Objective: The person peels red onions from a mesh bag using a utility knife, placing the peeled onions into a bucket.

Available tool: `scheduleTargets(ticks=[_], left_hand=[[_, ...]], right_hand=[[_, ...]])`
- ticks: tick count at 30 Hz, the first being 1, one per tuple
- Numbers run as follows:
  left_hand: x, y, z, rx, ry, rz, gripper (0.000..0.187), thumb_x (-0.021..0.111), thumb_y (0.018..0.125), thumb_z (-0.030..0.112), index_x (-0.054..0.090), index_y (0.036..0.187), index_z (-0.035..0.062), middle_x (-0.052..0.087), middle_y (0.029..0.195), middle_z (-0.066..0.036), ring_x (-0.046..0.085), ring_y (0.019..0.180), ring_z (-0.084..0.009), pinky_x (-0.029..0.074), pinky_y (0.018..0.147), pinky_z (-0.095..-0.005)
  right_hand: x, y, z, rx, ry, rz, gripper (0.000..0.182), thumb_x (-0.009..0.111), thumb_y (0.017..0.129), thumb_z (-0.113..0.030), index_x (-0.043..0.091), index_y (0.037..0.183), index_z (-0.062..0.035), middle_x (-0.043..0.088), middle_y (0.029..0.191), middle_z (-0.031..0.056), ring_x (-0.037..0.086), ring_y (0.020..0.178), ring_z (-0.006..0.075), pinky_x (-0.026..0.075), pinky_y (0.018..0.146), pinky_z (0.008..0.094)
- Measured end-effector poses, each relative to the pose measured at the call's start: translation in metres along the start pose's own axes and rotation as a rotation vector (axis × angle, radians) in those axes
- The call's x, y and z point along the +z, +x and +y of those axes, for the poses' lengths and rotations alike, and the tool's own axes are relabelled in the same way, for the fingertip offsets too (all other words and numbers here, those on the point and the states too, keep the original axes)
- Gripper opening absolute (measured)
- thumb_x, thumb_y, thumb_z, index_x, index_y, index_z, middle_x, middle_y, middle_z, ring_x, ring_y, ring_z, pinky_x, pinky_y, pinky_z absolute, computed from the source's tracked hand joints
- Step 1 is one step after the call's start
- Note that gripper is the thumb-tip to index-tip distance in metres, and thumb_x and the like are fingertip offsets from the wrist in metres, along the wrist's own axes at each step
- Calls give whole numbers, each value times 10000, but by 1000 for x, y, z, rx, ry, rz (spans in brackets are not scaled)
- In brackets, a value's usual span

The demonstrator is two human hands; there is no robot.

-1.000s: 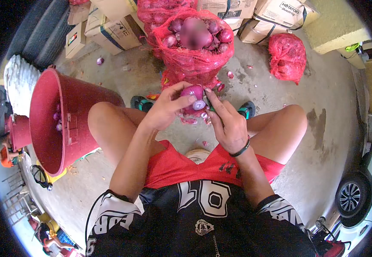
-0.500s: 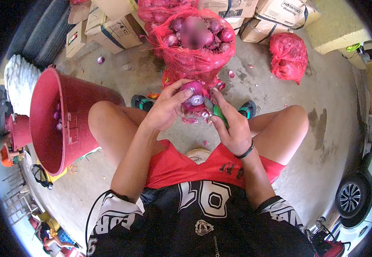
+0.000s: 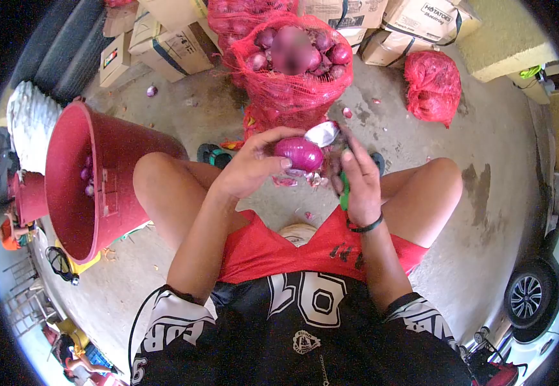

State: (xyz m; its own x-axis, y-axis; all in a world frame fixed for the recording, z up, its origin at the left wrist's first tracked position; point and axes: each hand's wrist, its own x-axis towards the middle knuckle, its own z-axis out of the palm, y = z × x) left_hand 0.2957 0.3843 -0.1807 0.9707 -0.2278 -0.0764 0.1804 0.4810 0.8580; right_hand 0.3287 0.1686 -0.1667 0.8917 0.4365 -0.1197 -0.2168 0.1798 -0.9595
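Between the thumb and fingers of my left hand (image 3: 254,163) is a shiny purple onion (image 3: 300,154). My right hand (image 3: 362,190) is closed around the green handle of a knife (image 3: 344,192), its blade mostly hidden and smeared by motion. A curved piece of onion skin (image 3: 322,134), pale on its inner side, stands at the onion's upper right, near my right fingertips. Loose peelings (image 3: 286,182) lie on the floor under the hands. Just beyond them stands a red mesh sack (image 3: 292,96) filled with onions.
To the left is a big red tub (image 3: 125,148) with a few onions inside. Cardboard boxes (image 3: 170,48) line the back. A smaller red mesh bag (image 3: 432,87) sits at right on the concrete floor. A parked car (image 3: 549,289) and a distant person (image 3: 10,233) are at the edges.
The onion has turned so its smooth side faces up, and a piece of skin now stands away from it. My right hand has moved slightly right and down with the knife.
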Motion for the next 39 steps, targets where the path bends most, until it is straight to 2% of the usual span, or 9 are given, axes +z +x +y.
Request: scheduleTargets(ticks=[5, 9, 12, 14, 17, 19, 25, 32, 39], left_hand=[[6, -2, 5, -50, -208, 44, 572, 647, 857, 121, 426, 1380, 49, 581, 1252, -138, 635, 1060, -278, 558, 869, -416], [9, 4, 8, 13, -337, 65, 592, 646, 898, 213, 355, 1387, 52, 542, 1299, -129, 579, 1160, -289, 509, 961, -454], [10, 6, 4, 71, -391, 153, 541, 628, 915, 211, 359, 1364, 72, 516, 1326, -127, 563, 1183, -286, 475, 1004, -482], [9, 8, -2, 124, -418, 218, 511, 625, 915, 196, 374, 1346, 82, 504, 1341, -127, 551, 1199, -281, 452, 1027, -493], [8, 9, -1, 123, -386, 230, 478, 637, 905, 182, 399, 1311, 101, 521, 1324, -117, 547, 1203, -274, 428, 1046, -509], [5, 10, -3, 128, -362, 235, 476, 652, 888, 161, 411, 1295, 105, 539, 1303, -112, 554, 1191, -273, 441, 1030, -511], [6, 12, -6, 139, -297, 301, 502, 682, 834, 45, 431, 1265, 99, 577, 1247, -121, 577, 1153, -271, 470, 993, -510], [5, 12, -8, 158, -271, 289, 520, 694, 813, 1, 430, 1251, 93, 591, 1219, -119, 588, 1136, -276, 490, 973, -488], [9, 14, -8, 126, -251, 308, 528, 710, 769, -78, 427, 1184, 85, 546, 1171, -75, 568, 1094, -197, 496, 961, -383]], right_hand=[[-7, 6, -2, -23, 81, 32, 471, 476, 1010, -201, 388, 1456, -80, 428, 732, -77, 369, 582, 26, 309, 503, 179], [-7, 6, 4, 0, 5, 149, 488, 477, 1010, -209, 370, 1467, -78, 526, 840, -45, 416, 632, 17, 347, 551, 157], [-7, 2, 3, 84, -233, 53, 504, 483, 1006, -222, 362, 1460, -40, 601, 954, 42, 509, 735, 64, 445, 655, 208], [-6, 1, 13, 10, -416, 31, 517, 491, 1000, -228, 355, 1452, -16, 624, 1031, 118, 573, 841, 132, 474, 754, 272], [-3, 1, 18, -180, -597, -8, 528, 499, 986, -224, 352, 1436, 12, 604, 1168, 258, 625, 1044, 305, 467, 913, 370], [4, 2, 14, -387, -672, -16, 527, 512, 974, -198, 359, 1436, 4, 602, 1164, 271, 628, 1048, 350, 474, 903, 379], [18, -3, -5, -344, -780, -31, 576, 594, 892, -111, 397, 1428, -37, 614, 1090, 263, 638, 958, 394, 509, 824, 406], [18, 0, -5, -434, -851, 12, 568, 598, 887, -106, 417, 1424, -72, 627, 1075, 243, 641, 929, 388, 521, 781, 424], [20, 1, -5, -394, -866, 54, 571, 607, 885, -119, 436, 1429, -146, 620, 946, 194, 630, 817, 370, 513, 699, 426]])
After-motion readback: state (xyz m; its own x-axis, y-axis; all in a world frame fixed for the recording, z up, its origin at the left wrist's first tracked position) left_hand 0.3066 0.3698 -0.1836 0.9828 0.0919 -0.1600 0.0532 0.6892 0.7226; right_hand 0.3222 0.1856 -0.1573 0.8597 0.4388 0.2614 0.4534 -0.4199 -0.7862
